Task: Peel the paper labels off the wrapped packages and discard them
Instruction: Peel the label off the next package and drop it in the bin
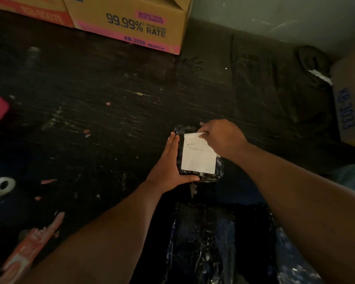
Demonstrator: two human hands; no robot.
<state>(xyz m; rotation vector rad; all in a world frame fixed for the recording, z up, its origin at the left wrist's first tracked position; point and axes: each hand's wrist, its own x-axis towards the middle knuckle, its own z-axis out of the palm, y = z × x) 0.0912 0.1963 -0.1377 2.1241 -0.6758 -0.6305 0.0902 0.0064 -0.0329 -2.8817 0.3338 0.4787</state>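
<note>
Item: package [200, 177], small, wrapped in dark glossy plastic, held low over a dark, scuffed floor [111, 89].

Label [199, 155]: white paper rectangle covering most of the package's upper face; far right corner already lifted, the rest lying flat.

Left hand [172, 162]: cradles the package along its left edge, fingers straight against the side, thumb curled under the near edge.

Right hand [219, 136]: pinches the lifted corner of the label between thumb and fingertips.

Handling note: the step looks like the start of the peel. Best done by pulling the corner low and back across the package toward the body, slowly, so the paper probably comes away whole instead of tearing. The left hand should brace firmly; the wrap looks slippery.

Nearby: a larger wrapped bundle [213, 242] close to the body; cardboard boxes [131, 23] at the far wall; a tape roll [3, 185] left; paper scraps [48, 181] scattered about.
</note>
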